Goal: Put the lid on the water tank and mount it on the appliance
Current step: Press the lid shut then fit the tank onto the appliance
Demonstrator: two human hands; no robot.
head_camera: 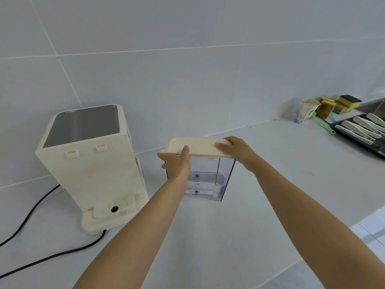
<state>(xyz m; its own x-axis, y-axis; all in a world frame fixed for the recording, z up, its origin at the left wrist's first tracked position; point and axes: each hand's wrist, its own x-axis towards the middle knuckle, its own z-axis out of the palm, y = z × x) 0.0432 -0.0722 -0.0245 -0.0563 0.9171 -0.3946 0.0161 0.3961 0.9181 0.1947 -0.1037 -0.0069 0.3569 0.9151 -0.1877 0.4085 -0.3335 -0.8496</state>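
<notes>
A clear plastic water tank [208, 178] stands upright on the white counter, right of the appliance. A cream lid [198, 147] lies across its top opening. My left hand [177, 163] grips the lid's left end and the tank's upper left corner. My right hand [235, 150] holds the lid's right end, thumb on top. The cream appliance [89, 167] stands to the left with its back toward me, two small hooks near its top and a round port in its base.
A black power cord [37, 205] runs from the appliance's base across the counter to the left. At the far right stand a paper cup [306, 111], several sponges [341, 104], a green brush and a dark tray of knives [362, 130]. The counter's front edge runs at lower right.
</notes>
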